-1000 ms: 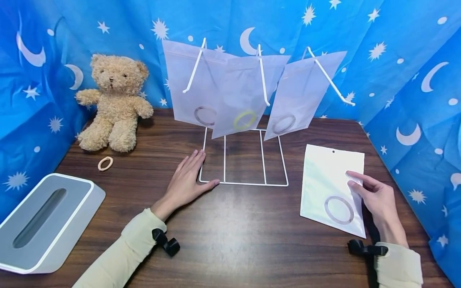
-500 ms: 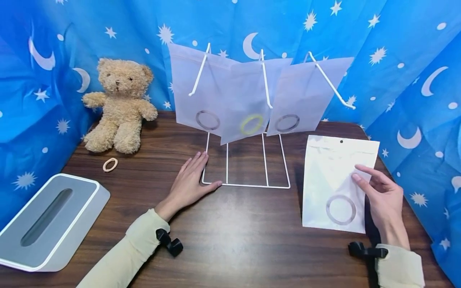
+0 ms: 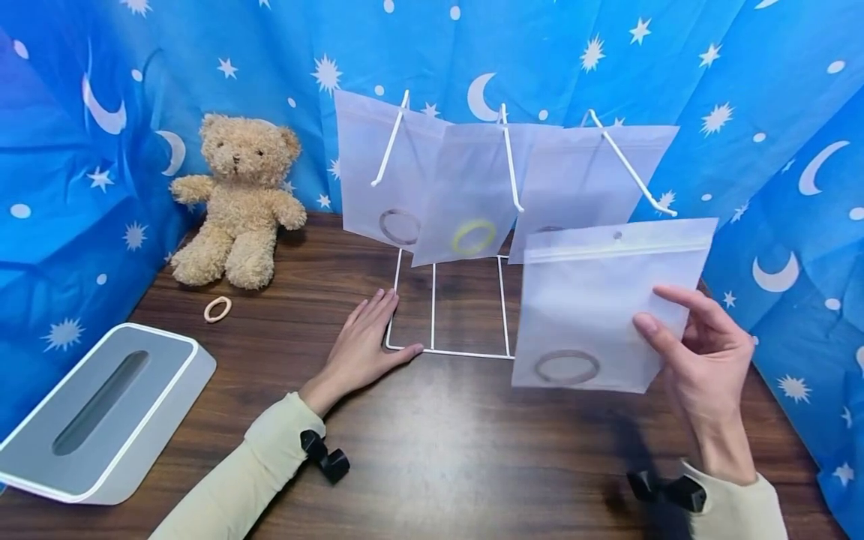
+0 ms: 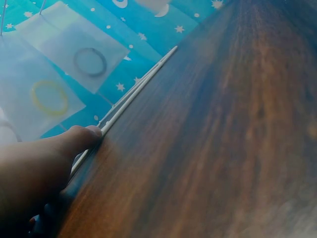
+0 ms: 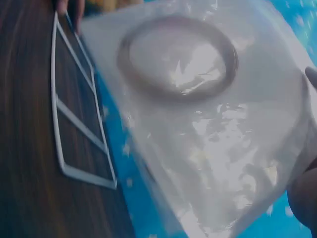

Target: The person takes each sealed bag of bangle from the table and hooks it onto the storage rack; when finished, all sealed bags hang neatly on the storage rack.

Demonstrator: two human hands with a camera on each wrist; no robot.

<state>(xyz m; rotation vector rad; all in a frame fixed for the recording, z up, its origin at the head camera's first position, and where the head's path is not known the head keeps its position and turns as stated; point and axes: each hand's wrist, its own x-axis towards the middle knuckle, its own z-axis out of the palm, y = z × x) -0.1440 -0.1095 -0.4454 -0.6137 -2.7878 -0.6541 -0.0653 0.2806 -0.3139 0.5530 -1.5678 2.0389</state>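
My right hand [image 3: 709, 352] pinches the right edge of a frosted zip bag [image 3: 601, 300], held up off the table in front of the rack's right side. A dark ring [image 3: 567, 366] lies inside at its bottom, and a small hole pierces its top. My left hand [image 3: 358, 345] lies with straight fingers on the left front corner of the white wire rack [image 3: 472, 353]; its thumb touches the front wire. From the rack's prongs hang a left bag [image 3: 385, 165], a middle bag [image 3: 466, 180] with a yellow ring [image 3: 474, 237], and a right bag [image 3: 594, 172], partly hidden by the held one.
A teddy bear [image 3: 246, 202] sits at the back left, with a small beige ring [image 3: 217, 309] before it. A grey-topped tissue box [image 3: 108, 405] stands at the left on the wooden table [image 3: 445, 450]. Blue star-patterned curtains [image 3: 432, 45] surround the table.
My right hand has lifted the bag off the table, tilted it upright and brought it left toward the rack. My left hand stays on the rack. The head view has shifted slightly.
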